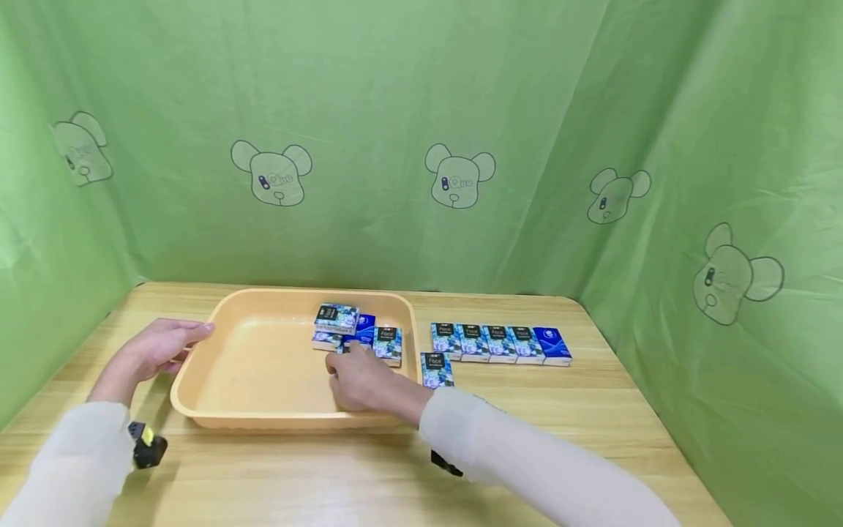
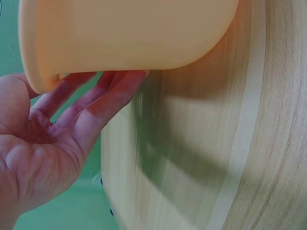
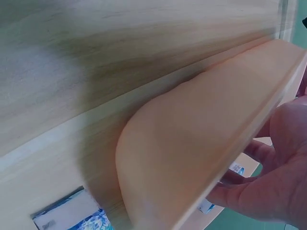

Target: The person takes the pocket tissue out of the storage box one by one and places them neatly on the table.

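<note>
A pale orange plastic tray [image 1: 263, 419] sits on the wooden table. My left hand [image 1: 161, 344] holds its left rim; in the left wrist view the thumb is at the rim and the fingers lie against the outer wall. Inside the tray on the right is a cluster of small tissue packs: a floral one [image 1: 336, 317] on top, a plain blue one [image 1: 366, 322] beside it, and another floral one [image 1: 388, 344] at the right wall. My right hand [image 1: 362, 377] reaches in over the near wall, fingers curled down on a tissue pack at the cluster's near side, mostly hidden by the hand.
Right of the tray, several floral tissue packs [image 1: 474, 342] stand in a row ending with a blue one [image 1: 552, 345]. A single floral pack [image 1: 437, 371] lies closer, by the tray's right wall. A green curtain [image 1: 369, 241] encloses the table [image 1: 560, 424].
</note>
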Tool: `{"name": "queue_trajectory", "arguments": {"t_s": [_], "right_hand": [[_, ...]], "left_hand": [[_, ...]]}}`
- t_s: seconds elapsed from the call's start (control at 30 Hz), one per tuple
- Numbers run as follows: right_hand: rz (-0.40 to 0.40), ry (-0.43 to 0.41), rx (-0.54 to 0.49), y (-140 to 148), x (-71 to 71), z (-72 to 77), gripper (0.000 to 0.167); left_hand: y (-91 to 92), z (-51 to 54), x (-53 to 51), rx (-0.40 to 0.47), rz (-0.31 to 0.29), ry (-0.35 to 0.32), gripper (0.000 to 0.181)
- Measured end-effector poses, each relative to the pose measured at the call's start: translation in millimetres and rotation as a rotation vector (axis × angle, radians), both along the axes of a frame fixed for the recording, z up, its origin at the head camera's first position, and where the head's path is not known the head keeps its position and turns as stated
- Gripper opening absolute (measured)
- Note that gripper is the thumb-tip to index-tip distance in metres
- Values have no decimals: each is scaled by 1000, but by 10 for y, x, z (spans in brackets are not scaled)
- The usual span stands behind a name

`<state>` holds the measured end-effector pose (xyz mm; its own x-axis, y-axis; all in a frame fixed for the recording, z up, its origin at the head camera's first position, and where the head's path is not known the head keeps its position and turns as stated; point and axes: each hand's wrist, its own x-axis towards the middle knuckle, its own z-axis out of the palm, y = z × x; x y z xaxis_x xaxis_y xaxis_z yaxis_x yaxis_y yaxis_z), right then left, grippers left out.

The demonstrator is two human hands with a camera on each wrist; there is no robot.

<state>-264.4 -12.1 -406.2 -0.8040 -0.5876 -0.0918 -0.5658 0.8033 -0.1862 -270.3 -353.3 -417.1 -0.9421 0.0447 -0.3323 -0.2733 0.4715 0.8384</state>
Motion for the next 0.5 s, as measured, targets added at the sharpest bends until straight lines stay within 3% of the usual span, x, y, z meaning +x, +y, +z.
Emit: {"name": "queue_trajectory", "arguments": {"t_s": [0.13,0.5], "right_hand": [[7,-27,29,16,0,50,7],[-10,-92,135,7,-31,163,11]], "left_hand": [[-14,-10,1,5,1,-4,73],[-17,-30,-10,20,5,2,74]]}}
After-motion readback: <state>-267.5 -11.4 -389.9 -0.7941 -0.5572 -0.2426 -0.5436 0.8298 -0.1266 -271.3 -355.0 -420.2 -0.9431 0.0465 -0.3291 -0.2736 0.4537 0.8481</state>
